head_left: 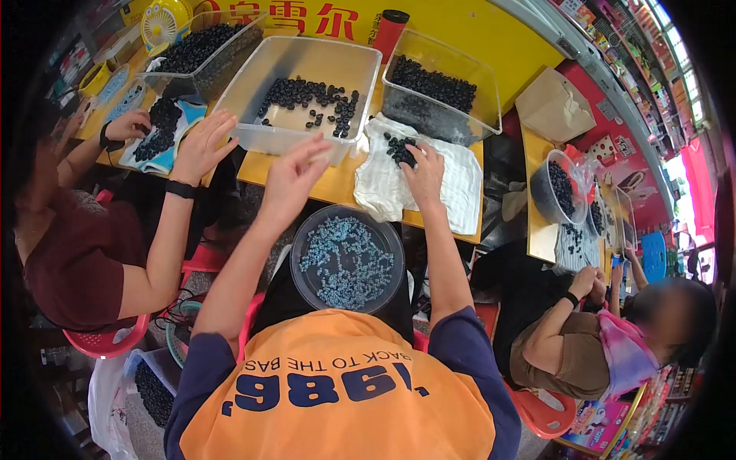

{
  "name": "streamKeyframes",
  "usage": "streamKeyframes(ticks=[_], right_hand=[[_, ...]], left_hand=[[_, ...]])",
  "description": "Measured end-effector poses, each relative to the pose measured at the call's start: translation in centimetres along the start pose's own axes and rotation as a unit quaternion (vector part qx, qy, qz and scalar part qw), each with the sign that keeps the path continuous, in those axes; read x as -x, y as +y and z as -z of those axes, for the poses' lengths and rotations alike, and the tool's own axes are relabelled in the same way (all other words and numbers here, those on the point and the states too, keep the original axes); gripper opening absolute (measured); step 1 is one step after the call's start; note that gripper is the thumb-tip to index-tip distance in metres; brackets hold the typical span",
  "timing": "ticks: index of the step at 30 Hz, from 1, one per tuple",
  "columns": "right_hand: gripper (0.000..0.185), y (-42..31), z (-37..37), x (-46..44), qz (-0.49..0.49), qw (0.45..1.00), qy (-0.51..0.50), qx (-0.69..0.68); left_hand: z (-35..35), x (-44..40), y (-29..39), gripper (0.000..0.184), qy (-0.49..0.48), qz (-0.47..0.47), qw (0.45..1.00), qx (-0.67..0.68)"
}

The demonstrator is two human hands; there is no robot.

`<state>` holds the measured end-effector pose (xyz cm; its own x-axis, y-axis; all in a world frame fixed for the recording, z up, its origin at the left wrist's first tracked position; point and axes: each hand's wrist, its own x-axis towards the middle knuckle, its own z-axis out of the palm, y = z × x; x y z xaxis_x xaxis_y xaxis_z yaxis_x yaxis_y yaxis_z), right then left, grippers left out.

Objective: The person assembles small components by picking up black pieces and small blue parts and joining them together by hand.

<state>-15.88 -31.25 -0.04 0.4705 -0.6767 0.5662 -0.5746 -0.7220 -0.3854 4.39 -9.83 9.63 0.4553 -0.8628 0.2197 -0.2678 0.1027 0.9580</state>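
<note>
Hand [422,170] reaching forward, fingers down on small black pieces [399,149]

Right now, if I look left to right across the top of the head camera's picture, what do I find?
Yellow fan → big middle clear bin → smaller clear bin → brown paper bag.

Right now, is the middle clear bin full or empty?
Partly filled: the middle clear bin holds black pieces, with bare floor showing.
</note>
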Motion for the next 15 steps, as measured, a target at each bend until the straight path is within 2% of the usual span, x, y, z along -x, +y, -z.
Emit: streamKeyframes(ticks=[2,9,11,13,15], right_hand=[[0.038,0.0,-0.3,-0.4,0.055,0.997,-0.040,0.035],[0.035,2.5,-0.2,2.0,0.061,0.996,-0.067,-0.021],[0.036,3.4,0.7,2.8,0.006,0.996,-0.077,-0.044],[0.038,3.6,1.5,3.2,0.015,0.997,-0.064,-0.040],[0.038,3.6,2.5,3.3,-0.080,0.986,-0.096,-0.107]], left_hand=[[-0.6,2.6,-1.1,0.023,0.018,0.031,0.998,0.041],[-0.5,9.0,-4.4,0.016,0.045,0.090,0.987,0.122],[-0.4,10.1,-4.7,0.015,0.052,0.103,0.985,0.129],[-0.4,10.7,-5.3,0.015,0.077,0.109,0.978,0.158],[-0.5,11.0,-5.4,0.015,0.077,0.111,0.978,0.160]])
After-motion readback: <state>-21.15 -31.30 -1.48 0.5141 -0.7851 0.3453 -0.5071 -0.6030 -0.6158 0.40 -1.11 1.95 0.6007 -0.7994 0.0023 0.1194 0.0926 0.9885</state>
